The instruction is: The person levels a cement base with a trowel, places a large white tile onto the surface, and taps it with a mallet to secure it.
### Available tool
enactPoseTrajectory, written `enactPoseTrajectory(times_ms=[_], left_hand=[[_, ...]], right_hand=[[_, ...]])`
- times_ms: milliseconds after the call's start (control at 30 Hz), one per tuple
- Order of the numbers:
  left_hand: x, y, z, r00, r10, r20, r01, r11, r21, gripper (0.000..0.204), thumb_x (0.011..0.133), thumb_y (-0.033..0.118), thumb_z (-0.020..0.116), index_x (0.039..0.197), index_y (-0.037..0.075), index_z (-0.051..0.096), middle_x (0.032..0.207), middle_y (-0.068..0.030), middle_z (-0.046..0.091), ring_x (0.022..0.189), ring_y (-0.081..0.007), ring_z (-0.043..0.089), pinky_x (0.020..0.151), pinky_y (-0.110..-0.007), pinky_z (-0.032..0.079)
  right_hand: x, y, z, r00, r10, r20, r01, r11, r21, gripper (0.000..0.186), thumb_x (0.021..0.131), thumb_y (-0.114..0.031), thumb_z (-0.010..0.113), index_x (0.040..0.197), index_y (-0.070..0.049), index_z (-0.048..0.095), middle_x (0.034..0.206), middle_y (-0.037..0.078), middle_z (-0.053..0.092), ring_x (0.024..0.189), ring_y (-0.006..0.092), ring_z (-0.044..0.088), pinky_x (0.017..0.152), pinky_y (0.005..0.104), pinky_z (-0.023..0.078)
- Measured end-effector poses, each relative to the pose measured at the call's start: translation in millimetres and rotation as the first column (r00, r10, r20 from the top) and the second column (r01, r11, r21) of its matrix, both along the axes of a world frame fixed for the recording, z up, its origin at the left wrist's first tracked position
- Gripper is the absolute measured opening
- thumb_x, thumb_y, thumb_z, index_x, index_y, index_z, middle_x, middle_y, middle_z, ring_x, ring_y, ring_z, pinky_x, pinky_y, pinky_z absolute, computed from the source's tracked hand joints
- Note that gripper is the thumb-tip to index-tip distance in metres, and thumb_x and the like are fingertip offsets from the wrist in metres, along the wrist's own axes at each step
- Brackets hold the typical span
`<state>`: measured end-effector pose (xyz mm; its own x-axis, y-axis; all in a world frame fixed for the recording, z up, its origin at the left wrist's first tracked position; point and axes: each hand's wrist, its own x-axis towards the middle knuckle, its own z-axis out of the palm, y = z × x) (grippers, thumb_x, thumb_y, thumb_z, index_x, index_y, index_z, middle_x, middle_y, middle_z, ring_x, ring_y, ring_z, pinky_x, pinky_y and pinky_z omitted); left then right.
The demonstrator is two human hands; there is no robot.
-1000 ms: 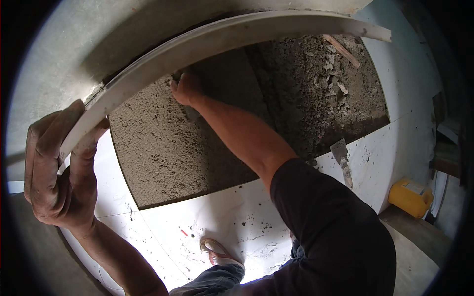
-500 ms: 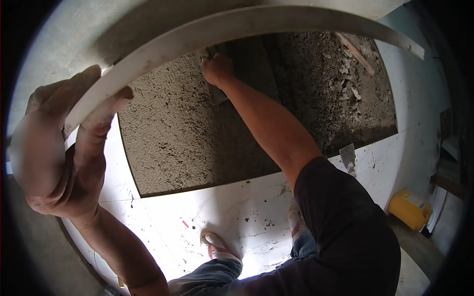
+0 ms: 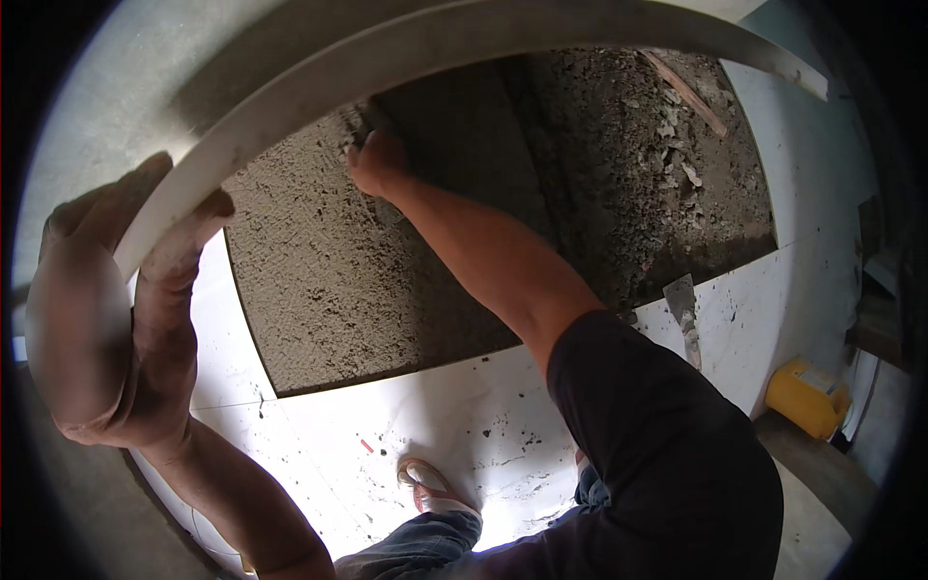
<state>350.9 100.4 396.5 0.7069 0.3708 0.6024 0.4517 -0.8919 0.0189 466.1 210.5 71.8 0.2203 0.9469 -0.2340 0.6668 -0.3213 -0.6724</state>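
Observation:
My left hand is closed at the left, gripping the near end of a long pale straightedge between thumb and fingers. The straightedge crosses the top of the view and looks bowed. Below it lies a bed of grey mortar, coarse and pitted on the left, smoother and darker in the middle. My right hand is closed low over that bed, around the grip of a flat trowel. Shadow and the hand hide most of the trowel.
White tiles border the mortar on the near side. A wooden stick and loose rubble lie at the far right. A mortar-stained flat blade rests at the near edge. A yellow jug stands right. My sandalled foot is below.
My right hand has moved left across the mortar with the trowel. The left hand has dropped slightly, and the straightedge has shifted up in view.

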Motion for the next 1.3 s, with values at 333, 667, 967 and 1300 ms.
enactPoseTrajectory(times_ms=[333, 667, 967, 1300], left_hand=[[1.1, 0.7, -6.5, 0.999, 0.037, 0.024, -0.037, 0.999, 0.003, 0.029, 0.071, 0.009, 0.076, 0.097, 0.001, 0.067, 0.088, -0.0099, 0.070, 0.077, -0.0201, 0.066, 0.062, -0.028, 0.054], [-0.9, 0.1, -6.2, 0.998, 0.058, 0.002, -0.058, 0.998, 0.009, 0.029, 0.070, 0.011, 0.076, 0.096, 0.003, 0.067, 0.087, -0.0090, 0.070, 0.078, -0.0195, 0.067, 0.062, -0.028, 0.055], [1.9, 1.1, -5.6, 0.998, 0.054, -0.019, -0.053, 0.998, 0.037, 0.027, 0.071, 0.012, 0.077, 0.095, 0.005, 0.068, 0.088, -0.0081, 0.070, 0.078, -0.0190, 0.067, 0.061, -0.029, 0.055], [0.5, -1.3, -0.6, 0.999, 0.050, -0.009, -0.050, 0.998, 0.029, 0.025, 0.072, 0.010, 0.077, 0.095, 0.005, 0.067, 0.087, -0.0085, 0.070, 0.077, -0.0188, 0.066, 0.061, -0.029, 0.053]], right_hand=[[10.3, 8.3, -7.4, 0.987, 0.029, 0.157, -0.059, 0.980, 0.191, 0.047, 0.087, -0.038, 0.057, 0.108, 0.004, 0.055, 0.099, 0.023, 0.062, 0.094, 0.0348, 0.063, 0.083, 0.0438, 0.049], [31.6, 2.0, -5.5, 0.939, -0.310, -0.148, 0.329, 0.936, 0.125, 0.049, 0.092, -0.039, 0.051, 0.105, 0.009, 0.054, 0.093, 0.025, 0.064, 0.087, 0.0409, 0.064, 0.075, 0.0459, 0.053], [10.2, -11.2, -26.0, 0.975, -0.208, 0.080, 0.175, 0.937, 0.304, 0.050, 0.092, -0.038, 0.051, 0.110, 0.009, 0.049, 0.097, 0.027, 0.062, 0.093, 0.0393, 0.063, 0.079, 0.0471, 0.051], [85.4, -48.3, 1.4, 0.949, -0.282, -0.140, 0.301, 0.943, 0.144, 0.061, 0.091, -0.043, 0.051, 0.116, 0.013, 0.051, 0.102, 0.033, 0.061, 0.097, 0.0425, 0.062, 0.085, 0.0457, 0.051]])
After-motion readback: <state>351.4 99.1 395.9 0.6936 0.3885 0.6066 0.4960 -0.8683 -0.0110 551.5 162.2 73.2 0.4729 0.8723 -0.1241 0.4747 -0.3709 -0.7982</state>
